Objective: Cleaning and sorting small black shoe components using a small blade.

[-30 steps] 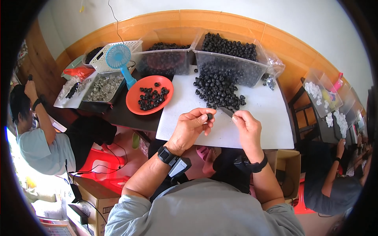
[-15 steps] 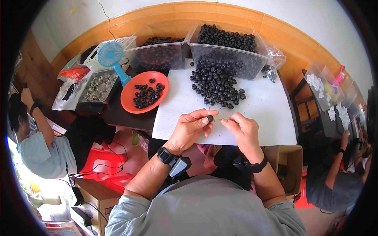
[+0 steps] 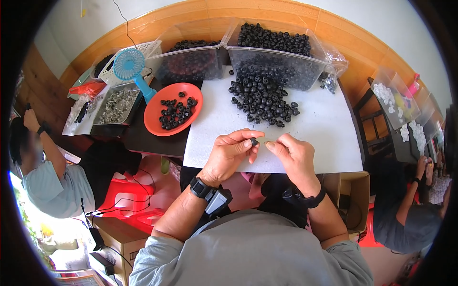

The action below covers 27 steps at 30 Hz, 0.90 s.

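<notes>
My left hand [image 3: 227,155] pinches a small round black part [image 3: 254,141] between thumb and finger, above the near edge of a white foam sheet [image 3: 315,143]. Facing it, my right hand [image 3: 296,156] is closed in a pinch with its fingertips close to the part. Something thin and pale may be between those fingertips, too small to name. A heap of similar black parts [image 3: 264,100] lies on the sheet beyond my hands. To the left, an orange-red plate [image 3: 149,119] holds several black parts with openings.
Two clear plastic bins [image 3: 300,76] of black parts stand against the wall. A blue fan [image 3: 129,66] and a metal tray [image 3: 117,105] of small clear pieces are at left. People sit at both sides. A cardboard box [image 3: 355,195] stands below the table's right side.
The view has shifted slightly. My hands stay in nearly the same pose, and the black part in my left hand looks slightly turned, its end now toward my right fingertips.
</notes>
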Each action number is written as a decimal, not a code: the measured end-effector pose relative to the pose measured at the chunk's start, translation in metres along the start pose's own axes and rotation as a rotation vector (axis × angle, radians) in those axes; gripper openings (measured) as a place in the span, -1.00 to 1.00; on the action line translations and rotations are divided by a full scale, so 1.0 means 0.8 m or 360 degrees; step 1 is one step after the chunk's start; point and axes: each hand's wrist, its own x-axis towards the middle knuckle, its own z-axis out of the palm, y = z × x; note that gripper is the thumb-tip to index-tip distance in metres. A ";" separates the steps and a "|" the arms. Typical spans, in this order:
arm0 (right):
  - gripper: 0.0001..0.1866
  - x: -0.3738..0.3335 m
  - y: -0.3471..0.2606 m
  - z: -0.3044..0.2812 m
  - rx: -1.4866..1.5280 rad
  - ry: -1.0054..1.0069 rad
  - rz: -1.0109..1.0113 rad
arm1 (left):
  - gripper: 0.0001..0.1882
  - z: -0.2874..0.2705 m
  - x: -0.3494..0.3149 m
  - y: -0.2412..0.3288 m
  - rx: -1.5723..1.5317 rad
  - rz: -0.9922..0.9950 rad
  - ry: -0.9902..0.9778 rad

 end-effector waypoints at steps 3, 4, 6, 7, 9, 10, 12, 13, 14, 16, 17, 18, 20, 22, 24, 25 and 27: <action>-0.65 -0.001 0.000 0.001 -0.0017 -0.0018 -0.0014 | -0.71 -0.002 0.000 0.000 -0.0028 -0.0030 0.0018; -0.65 -0.002 0.000 0.002 -0.0017 -0.0017 -0.0037 | -0.72 -0.002 0.000 0.000 -0.0050 -0.0039 0.0019; -0.65 -0.002 0.000 0.002 -0.0017 -0.0013 -0.0062 | -0.73 -0.003 0.000 0.000 -0.0068 -0.0046 0.0019; -0.65 -0.002 -0.001 0.002 -0.0040 -0.0014 -0.0083 | -0.74 -0.002 0.000 0.000 -0.0067 -0.0045 0.0034; -0.65 -0.003 0.000 0.003 -0.0063 -0.0014 -0.0105 | -0.75 -0.001 0.000 -0.001 -0.0064 -0.0045 0.0048; -0.65 -0.003 0.001 0.003 -0.0137 -0.0023 -0.0273 | -0.75 -0.001 0.001 -0.001 -0.0063 -0.0043 0.0073; -0.64 -0.004 0.003 0.005 -0.0209 -0.0025 -0.0442 | -0.75 0.000 0.001 -0.001 -0.0055 -0.0041 0.0095; -0.64 -0.006 0.005 0.006 -0.0093 -0.0002 -0.0386 | -0.75 -0.002 0.001 -0.001 -0.0057 -0.0048 0.0079; -0.64 -0.007 0.008 0.006 0.0025 0.0017 -0.0333 | -0.74 -0.005 0.001 -0.002 -0.0060 -0.0052 0.0065; -0.62 -0.005 0.009 0.006 0.0163 0.0041 -0.0201 | -0.73 -0.008 0.002 -0.002 -0.0048 -0.0050 0.0041; -0.62 -0.004 0.006 0.006 0.0187 0.0081 -0.0115 | -0.71 -0.009 0.000 -0.002 -0.0040 -0.0057 0.0019; -0.61 -0.003 0.004 0.008 0.0213 0.0119 -0.0030 | -0.71 -0.010 -0.001 -0.002 -0.0032 -0.0052 0.0025; -0.61 -0.001 0.005 0.011 0.0129 0.0091 -0.0039 | -0.68 -0.010 -0.001 -0.004 -0.0075 -0.0058 -0.0005; -0.65 -0.002 0.007 0.014 0.0015 0.0126 -0.0170 | -0.69 -0.005 -0.001 -0.004 -0.0035 -0.0022 0.0035; -0.66 -0.002 0.010 0.011 -0.0010 0.0066 -0.0283 | -0.71 -0.001 0.000 -0.004 0.0029 0.0006 0.0065; -0.68 -0.003 0.010 0.010 -0.0058 0.0015 -0.0383 | -0.73 0.004 -0.001 -0.004 0.0109 0.0010 0.0144; -0.68 -0.005 0.012 0.007 -0.0001 0.0018 -0.0378 | -0.73 0.010 -0.006 0.004 0.0343 0.0040 0.0192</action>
